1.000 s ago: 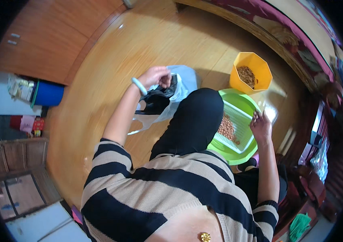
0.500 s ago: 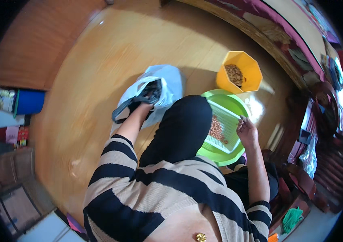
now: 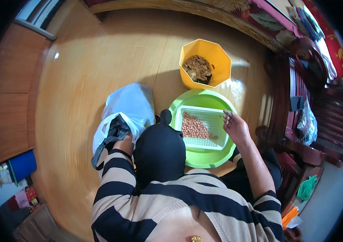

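Down inside the mouth of a bluish-white plastic bag [image 3: 129, 101], lined with a black plastic bag [image 3: 118, 128], is my left hand [image 3: 124, 144]; its fingers are hidden there. My right hand [image 3: 236, 127] hovers at the right rim of a white slotted basket [image 3: 216, 117], fingers loosely bent and apart, nothing seen in them. Reddish shelled peanuts [image 3: 195, 128] lie in a heap toward the basket's left side. The basket sits in a round lime-green basin [image 3: 203, 159] beyond my knees.
Behind the basin stands a yellow octagonal bin [image 3: 220, 64] partly filled with brown peanut shells [image 3: 197, 66]. A dark red wooden bench [image 3: 333, 111] is at the right, with a clear plastic bag [image 3: 308, 125] hanging on it. A blue container [image 3: 23, 165] stands at far left.
The view has shifted, so bag, basin and bin appear farther left. My left hand has gone deeper into the bag. My right hand stays by the basket's rim.
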Demonstrator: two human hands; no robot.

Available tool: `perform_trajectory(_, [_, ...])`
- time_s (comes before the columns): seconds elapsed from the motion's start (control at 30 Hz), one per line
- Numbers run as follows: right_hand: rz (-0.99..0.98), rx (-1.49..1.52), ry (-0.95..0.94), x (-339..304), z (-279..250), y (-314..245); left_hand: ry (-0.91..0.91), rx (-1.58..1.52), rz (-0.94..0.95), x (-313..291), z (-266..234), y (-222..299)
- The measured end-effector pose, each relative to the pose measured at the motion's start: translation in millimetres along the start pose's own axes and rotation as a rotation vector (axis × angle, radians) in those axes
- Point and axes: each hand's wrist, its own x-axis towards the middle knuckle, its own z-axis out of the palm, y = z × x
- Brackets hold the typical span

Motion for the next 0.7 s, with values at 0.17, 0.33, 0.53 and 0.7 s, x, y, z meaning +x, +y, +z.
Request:
perform_trajectory(0.17, [0.001, -0.048, 0.0, 3, 7, 3, -0.043, -0.162, -0.088, -85, -4, -42])
perform_trajectory(0.33, [-0.025, -0.064, 0.002, -1, 3, 0, -0.104, -0.286, -0.192, -81, -20, -37])
perform_trajectory(0.53, [-0.036, -0.085, 0.051, -10, 6, 1, -0.121, -0.431, -0.294, -71, -25, -41])
perform_trajectory(0.7, [-0.057, -0.097, 0.003, -13, -2, -1, -0.127, -0.534, -0.354, -63, -24, -44])
